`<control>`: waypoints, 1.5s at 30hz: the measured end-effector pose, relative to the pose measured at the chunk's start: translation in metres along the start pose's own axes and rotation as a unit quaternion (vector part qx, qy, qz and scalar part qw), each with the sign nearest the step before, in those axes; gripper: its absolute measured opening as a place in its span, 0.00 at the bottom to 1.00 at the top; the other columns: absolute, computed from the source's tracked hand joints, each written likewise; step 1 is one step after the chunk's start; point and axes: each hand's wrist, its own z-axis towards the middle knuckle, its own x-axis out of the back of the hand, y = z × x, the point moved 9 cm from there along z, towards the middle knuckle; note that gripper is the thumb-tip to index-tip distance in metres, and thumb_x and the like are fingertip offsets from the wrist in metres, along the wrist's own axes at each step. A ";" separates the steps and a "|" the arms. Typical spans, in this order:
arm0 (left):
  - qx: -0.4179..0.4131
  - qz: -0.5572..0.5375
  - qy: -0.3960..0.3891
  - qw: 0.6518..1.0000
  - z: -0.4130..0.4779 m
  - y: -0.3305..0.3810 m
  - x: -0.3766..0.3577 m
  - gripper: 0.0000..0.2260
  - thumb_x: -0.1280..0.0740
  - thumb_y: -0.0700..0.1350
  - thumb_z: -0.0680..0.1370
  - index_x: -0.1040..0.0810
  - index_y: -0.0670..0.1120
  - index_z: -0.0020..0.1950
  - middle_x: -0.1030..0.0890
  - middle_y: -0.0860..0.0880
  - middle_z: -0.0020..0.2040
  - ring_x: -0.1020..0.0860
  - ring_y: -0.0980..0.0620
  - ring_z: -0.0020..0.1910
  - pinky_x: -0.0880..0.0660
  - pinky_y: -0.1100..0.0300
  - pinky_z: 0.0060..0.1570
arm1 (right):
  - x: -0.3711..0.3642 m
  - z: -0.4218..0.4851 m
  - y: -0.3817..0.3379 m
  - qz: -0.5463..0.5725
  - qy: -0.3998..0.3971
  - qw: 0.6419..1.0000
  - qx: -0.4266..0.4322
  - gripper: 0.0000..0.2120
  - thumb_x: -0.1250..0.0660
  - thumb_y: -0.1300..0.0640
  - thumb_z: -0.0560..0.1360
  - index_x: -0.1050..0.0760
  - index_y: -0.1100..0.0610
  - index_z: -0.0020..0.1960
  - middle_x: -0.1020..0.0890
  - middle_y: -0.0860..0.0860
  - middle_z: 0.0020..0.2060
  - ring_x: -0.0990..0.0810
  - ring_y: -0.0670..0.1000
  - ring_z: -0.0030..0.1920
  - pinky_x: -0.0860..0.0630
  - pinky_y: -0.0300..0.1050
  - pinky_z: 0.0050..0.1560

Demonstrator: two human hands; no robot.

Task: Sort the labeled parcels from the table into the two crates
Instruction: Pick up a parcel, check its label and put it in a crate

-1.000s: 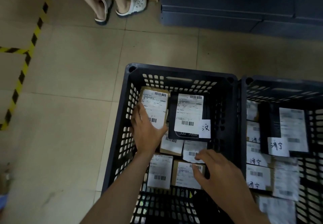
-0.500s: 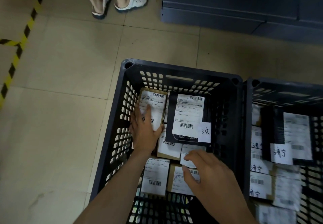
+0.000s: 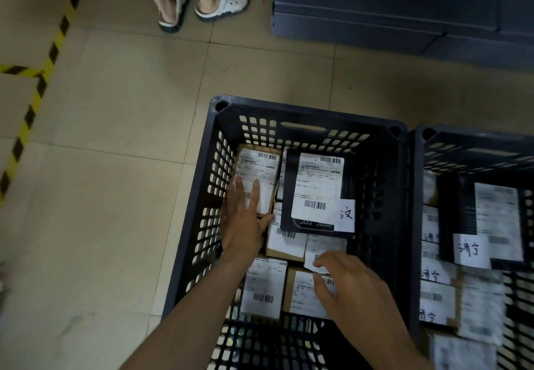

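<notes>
Two dark slatted crates stand side by side on the floor, the left crate [image 3: 303,109] below me and the right crate [image 3: 474,138] at the frame's edge. Both hold several labeled parcels. My left hand [image 3: 244,222] lies flat with straight fingers on a brown parcel [image 3: 257,164] in the left crate's far left corner. My right hand [image 3: 346,286] hovers with loosely curled fingers over a small white-labeled parcel [image 3: 323,247] near the crate's middle, fingertips at its edge. A black parcel [image 3: 318,193] with a handwritten tag lies beside them.
A person's feet in sandals [image 3: 202,2] stand on the tiled floor beyond the crates. Dark grey boxes [image 3: 404,8] line the far right. Yellow-black tape [image 3: 34,89] marks the floor at left. The right crate's parcels carry handwritten tags [image 3: 469,249].
My left hand has flattened onto the brown corner parcel and settled it against the crate wall. My right hand has shifted slightly toward the small white-labeled parcel. The view has drifted a little.
</notes>
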 end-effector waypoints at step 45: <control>-0.129 0.343 -0.124 0.922 -0.048 -0.005 0.022 0.37 0.38 0.52 0.85 0.56 0.43 0.86 0.54 0.38 0.85 0.53 0.39 0.85 0.59 0.39 0.82 | -0.077 0.126 -0.057 -0.314 -0.186 0.926 0.102 0.36 0.45 0.48 0.85 0.62 0.50 0.84 0.61 0.55 0.83 0.64 0.56 0.83 0.67 0.77 0.74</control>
